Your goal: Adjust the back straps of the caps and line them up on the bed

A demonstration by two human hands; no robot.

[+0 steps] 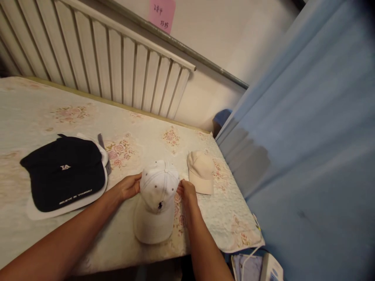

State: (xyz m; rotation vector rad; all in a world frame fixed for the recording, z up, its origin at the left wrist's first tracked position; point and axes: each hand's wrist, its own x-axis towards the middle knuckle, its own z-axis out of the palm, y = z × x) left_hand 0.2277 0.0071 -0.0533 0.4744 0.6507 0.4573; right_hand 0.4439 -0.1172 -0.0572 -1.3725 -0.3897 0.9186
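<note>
A white baseball cap (156,199) with a small dark logo lies on the floral tablecloth (43,117), its brim toward me. My left hand (129,187) grips the left side of its crown. On the crown's right side my right hand (185,191) pinches the fabric. A beige cap (201,171) lies just right of it. To the left, a black cap (63,171) with white lettering sits on top of a stack of flattened white caps (38,214).
A white radiator (102,58) runs along the wall behind the table. A blue curtain (307,148) hangs at the right. A pink note (161,13) is stuck on the wall. White and purple items (258,267) lie below the table's right corner.
</note>
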